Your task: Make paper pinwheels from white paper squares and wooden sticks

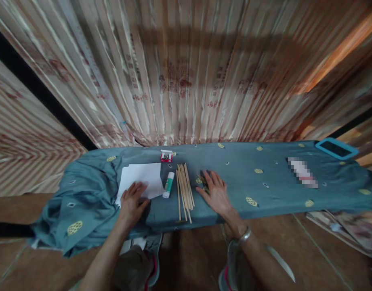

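My left hand [133, 202] lies on the lower part of a small stack of white paper sheets [140, 176], its fingers stretched out. To the right of the paper is a glue stick [168, 185] with a white cap and a green label. Beside it several thin wooden sticks [184, 188] lie in a loose bundle. My right hand [215, 192] rests flat, fingers apart, on the cloth just right of the sticks. Something small and dark shows near its fingertips, mostly hidden, and I cannot make out what it is. A small open red-and-white box [166, 156] with dark metallic bits sits behind the glue stick.
A blue-green patterned cloth [240, 161] covers the long narrow surface, bunched up at the left. A blue-framed tablet-like object [337, 148] lies at the far right corner, with a blurred-out item [302, 172] nearer. A pleated curtain [186, 81] hangs right behind.
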A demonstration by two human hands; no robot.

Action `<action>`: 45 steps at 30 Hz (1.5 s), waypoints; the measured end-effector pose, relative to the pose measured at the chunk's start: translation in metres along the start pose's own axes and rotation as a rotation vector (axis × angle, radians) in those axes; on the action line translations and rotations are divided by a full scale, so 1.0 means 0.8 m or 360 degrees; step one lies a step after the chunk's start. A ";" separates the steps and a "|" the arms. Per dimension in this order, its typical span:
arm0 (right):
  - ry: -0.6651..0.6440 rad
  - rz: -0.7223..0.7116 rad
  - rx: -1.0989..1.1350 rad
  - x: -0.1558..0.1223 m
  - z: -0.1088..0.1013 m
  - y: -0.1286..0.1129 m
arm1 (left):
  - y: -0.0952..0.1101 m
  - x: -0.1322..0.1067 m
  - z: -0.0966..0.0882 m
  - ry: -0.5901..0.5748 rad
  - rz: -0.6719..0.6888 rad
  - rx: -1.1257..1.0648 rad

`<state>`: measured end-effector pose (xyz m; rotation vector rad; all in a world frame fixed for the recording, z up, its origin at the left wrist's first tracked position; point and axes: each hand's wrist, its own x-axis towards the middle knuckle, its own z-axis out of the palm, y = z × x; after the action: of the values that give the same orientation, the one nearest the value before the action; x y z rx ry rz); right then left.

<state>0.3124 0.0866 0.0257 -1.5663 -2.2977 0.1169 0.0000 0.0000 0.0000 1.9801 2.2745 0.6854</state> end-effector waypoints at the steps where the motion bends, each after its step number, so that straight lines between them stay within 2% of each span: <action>1: -0.0095 -0.0015 -0.0014 0.002 -0.001 0.004 | 0.000 0.001 0.001 0.0021 0.0019 -0.0001; 3: -0.0232 -0.0097 -0.0027 0.006 -0.002 0.015 | -0.001 0.004 0.002 0.0068 0.0067 -0.0015; 6: -0.0204 -0.0106 -0.0068 0.010 -0.003 0.039 | -0.004 0.006 0.002 0.0097 0.0133 -0.0065; 12: 0.0039 0.0290 -0.0216 0.021 -0.019 0.130 | -0.004 0.007 -0.001 0.0074 0.0189 -0.0109; 13: 0.0112 0.0396 -0.0253 0.022 -0.022 0.142 | -0.003 0.008 -0.001 0.0070 0.0197 -0.0110; 15: 0.0193 0.0461 -0.0285 0.023 -0.025 0.148 | -0.001 0.008 -0.003 0.0068 0.0212 -0.0123; 16: 0.0218 0.0440 -0.0259 0.022 -0.023 0.142 | 0.000 0.009 -0.004 0.0069 0.0214 -0.0130; 18: 0.0221 0.0244 -0.0043 0.015 -0.014 0.113 | 0.002 0.009 -0.006 0.0075 0.0210 -0.0135; 21: -0.0035 -0.0196 0.0291 -0.003 0.007 0.042 | 0.007 0.011 -0.008 0.0099 0.0205 -0.0128; 23: -0.0113 -0.0410 0.0279 -0.015 0.020 -0.001 | 0.010 0.011 -0.008 0.0124 0.0198 -0.0122; 24: -0.0113 -0.0437 0.0254 -0.019 0.025 -0.018 | 0.011 0.012 -0.008 0.0133 0.0192 -0.0120; 26: -0.0104 -0.0407 0.0193 -0.022 0.031 -0.042 | 0.014 0.012 -0.009 0.0139 0.0184 -0.0117; 31: -0.0110 -0.0364 0.0167 -0.012 0.040 -0.075 | 0.024 0.014 -0.015 0.0134 0.0164 -0.0128; 35: -0.0064 -0.0325 0.0264 -0.007 0.050 -0.108 | 0.028 0.017 -0.023 0.0189 0.0045 -0.0119; 40: -0.0074 -0.0274 0.0332 0.001 0.058 -0.137 | 0.026 0.025 -0.040 0.0407 -0.0116 -0.0209; 45: -0.0057 -0.0276 0.0401 0.006 0.060 -0.143 | 0.031 0.032 -0.072 0.0752 -0.0282 -0.0295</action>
<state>0.1938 0.0532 0.0127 -1.2457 -2.3288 0.3768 -0.0004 0.0094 0.0673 1.6410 2.4686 1.4083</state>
